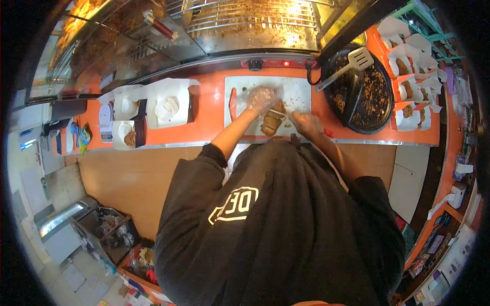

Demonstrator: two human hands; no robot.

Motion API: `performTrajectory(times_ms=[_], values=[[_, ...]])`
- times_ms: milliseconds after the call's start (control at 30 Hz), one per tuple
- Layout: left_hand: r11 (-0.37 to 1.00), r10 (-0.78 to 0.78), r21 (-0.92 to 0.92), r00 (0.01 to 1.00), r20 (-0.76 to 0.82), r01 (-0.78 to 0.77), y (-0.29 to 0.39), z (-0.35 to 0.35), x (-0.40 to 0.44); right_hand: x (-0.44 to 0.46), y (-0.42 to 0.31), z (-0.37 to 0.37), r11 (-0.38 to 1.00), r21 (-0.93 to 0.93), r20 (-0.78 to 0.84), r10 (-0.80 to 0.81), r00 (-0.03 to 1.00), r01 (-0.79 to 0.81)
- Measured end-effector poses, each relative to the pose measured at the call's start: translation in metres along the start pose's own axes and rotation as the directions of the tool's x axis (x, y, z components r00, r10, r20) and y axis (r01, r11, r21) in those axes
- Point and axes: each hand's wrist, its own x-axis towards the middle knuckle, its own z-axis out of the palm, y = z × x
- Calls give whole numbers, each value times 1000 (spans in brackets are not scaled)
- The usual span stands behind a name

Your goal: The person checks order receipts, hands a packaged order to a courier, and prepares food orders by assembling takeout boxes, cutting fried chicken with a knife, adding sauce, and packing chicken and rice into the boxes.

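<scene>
A browned, crumb-coated piece of fried meat lies on the white cutting board, with crumbs around it. My left hand, in a clear plastic glove, holds the far end of the meat with its fingers bent around it. My right hand is closed around the handle of a knife. The blade lies across the meat, close to my left fingers. How deep the edge sits in it I cannot tell. A slim red object rests along the board's left edge.
Right of the board, a black round pan holds crumbs, with a slotted spatula across its rim. Paper-lined boxes of food stand beyond. More white boxes and a scale are leftward. A glass-fronted display warmer borders the back.
</scene>
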Motion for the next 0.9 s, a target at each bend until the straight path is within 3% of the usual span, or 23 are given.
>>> performTrajectory(times_ms=[67,100,133,200,233,267,333,367,400,433,467,500,533,567,700,733,767,833,867,900], values=[[993,1,120,983,184,-24,-2,-2,-3,-6,1,5,1000,19,88,11,996,-13],[951,236,197,971,29,-237,-11,5,4,-5,-6,-24,998,56,44,-20,999,18],[949,240,203,971,24,-240,-18,13,12,2,-3,-32,998,53,36,-22,999,20],[967,245,107,960,-139,-231,2,-10,13,1,-1,-34,1000,23,37,5,999,-5],[912,189,360,980,54,-196,-14,29,7,2,3,-14,998,48,64,28,998,-31],[914,187,357,981,54,-194,-12,31,0,-6,2,-2,998,46,68,28,997,-31],[988,144,61,989,-42,-142,-11,21,10,3,12,4,999,49,-20,-6,1000,7],[994,-49,108,975,215,26,-3,8,11,4,9,1,1000,17,69,18,997,-19],[993,-40,120,979,199,17,3,-14,14,8,11,-4,1000,11,47,16,999,-16],[990,100,-98,995,-23,-102,9,-35,0,5,14,-8,999,32,-11,0,1000,0],[923,183,-289,950,-252,-254,18,-56,-17,-3,14,-10,998,61,-56,-9,998,12],[922,188,-289,951,-246,-257,29,-82,-28,-8,13,-22,998,64,-57,-3,998,6],[905,384,-189,923,-15,-380,42,-109,-40,-17,11,-43,997,51,-50,66,997,-63],[848,529,-119,818,226,-516,49,-120,-45,-24,11,-58,991,33,-48,130,990,-129],[749,659,-36,739,140,-661,22,-52,-54,-48,33,-71,971,16,-5,240,971,-240],[748,661,-37,737,140,-663,20,-36,-43,-52,35,-72,970,16,-6,242,970,-242],[834,516,-28,758,399,-552,26,-29,-31,-58,36,-72,971,20,-36,240,970,-239],[924,360,22,890,279,-381,30,-22,-41,-64,39,-72,971,20,-67,239,969,-238],[925,360,21,890,279,-380,40,-21,-51,-67,41,-69,964,71,-54,261,964,-257],[995,48,76,990,131,-59,51,-16,-59,-67,41,-67,954,123,-40,281,959,-274]])
